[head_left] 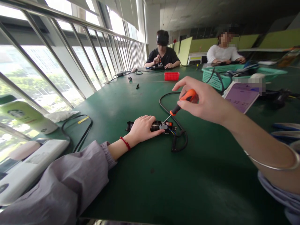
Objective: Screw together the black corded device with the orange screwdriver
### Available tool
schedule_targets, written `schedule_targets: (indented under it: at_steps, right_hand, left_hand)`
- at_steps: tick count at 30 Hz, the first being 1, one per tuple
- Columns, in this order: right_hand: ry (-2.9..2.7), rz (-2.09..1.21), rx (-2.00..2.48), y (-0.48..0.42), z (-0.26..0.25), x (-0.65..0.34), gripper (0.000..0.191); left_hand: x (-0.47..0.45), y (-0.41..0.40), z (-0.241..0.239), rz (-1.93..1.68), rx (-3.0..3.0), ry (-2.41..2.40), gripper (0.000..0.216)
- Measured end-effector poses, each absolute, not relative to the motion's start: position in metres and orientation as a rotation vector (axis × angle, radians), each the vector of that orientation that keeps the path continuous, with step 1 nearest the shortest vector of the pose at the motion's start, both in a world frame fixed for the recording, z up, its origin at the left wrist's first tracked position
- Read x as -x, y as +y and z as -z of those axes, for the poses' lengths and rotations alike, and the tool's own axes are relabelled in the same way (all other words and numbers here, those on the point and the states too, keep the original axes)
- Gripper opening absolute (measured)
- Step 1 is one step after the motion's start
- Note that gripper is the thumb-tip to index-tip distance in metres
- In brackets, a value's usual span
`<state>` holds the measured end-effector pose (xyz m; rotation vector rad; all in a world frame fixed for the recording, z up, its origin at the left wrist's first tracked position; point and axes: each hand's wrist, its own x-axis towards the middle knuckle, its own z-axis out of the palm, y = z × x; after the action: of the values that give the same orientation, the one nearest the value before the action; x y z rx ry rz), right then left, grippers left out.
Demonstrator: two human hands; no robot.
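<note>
My left hand point(143, 130) is closed over a black cylindrical device point(155, 126) lying on the green table, pressing it down. The device's right end shows a grey block, orange parts and thin coloured wires. A black cable point(187, 137) loops around that end. In my right hand point(203, 101) is a screwdriver point(176, 109) with an orange and black handle, held at a slant. Its shaft points down to the left, and the tip meets the device near the grey block; the exact contact point is too small to make out.
A red box point(172, 76) stands farther back, with a small black piece point(137, 86) to its left. Green baskets point(217, 78) and a purple-screened device point(242, 95) are at right. A bottle point(25, 115) and white case point(35, 165) lie left. Two people sit across.
</note>
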<state>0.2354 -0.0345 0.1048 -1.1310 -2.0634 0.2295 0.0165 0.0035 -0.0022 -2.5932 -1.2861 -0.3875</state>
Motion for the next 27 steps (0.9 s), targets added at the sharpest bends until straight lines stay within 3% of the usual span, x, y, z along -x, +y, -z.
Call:
schedule_targets:
  at_steps: [1,4,7,11,13,16,19,21,24,27]
  right_hand:
    - [-2.062,-0.207,1.163,-0.034,-0.105,-0.236,0.018]
    - [-2.078,-0.110,1.220,-0.036,-0.107,-0.237,0.034]
    - [-2.109,-0.165,1.133,-0.041,-0.108,-0.237,0.013]
    - [-2.059,-0.151,1.153,-0.046,-0.106,-0.231,0.017]
    - [-2.025,-0.055,1.183,-0.047,-0.104,-0.228,0.031]
    - [-2.033,-0.045,1.150,-0.047,-0.103,-0.228,0.016]
    - [-2.060,-0.145,1.150,-0.047,-0.104,-0.229,0.029]
    - [-2.057,-0.128,1.202,-0.048,-0.104,-0.228,0.020]
    - [-2.031,-0.027,1.253,-0.049,-0.104,-0.227,0.031]
    - [-2.045,-0.096,1.200,-0.051,-0.105,-0.227,0.019]
  left_hand:
    - [-0.016,0.004,0.002,0.399,2.602,-1.277,0.056]
    - [-0.016,0.006,0.001,0.442,2.645,-1.232,0.056]
    - [-0.017,0.007,0.001,0.467,2.684,-1.193,0.056]
    - [-0.017,0.007,0.001,0.461,2.682,-1.189,0.055]
    - [-0.018,0.007,0.001,0.452,2.675,-1.193,0.055]
    - [-0.018,0.006,0.000,0.443,2.677,-1.195,0.054]
    - [-0.018,0.006,0.000,0.439,2.681,-1.202,0.053]
    - [-0.018,0.006,0.000,0.437,2.678,-1.210,0.053]
    - [-0.018,0.005,0.000,0.425,2.670,-1.217,0.053]
    - [-0.018,0.005,-0.001,0.416,2.668,-1.212,0.054]
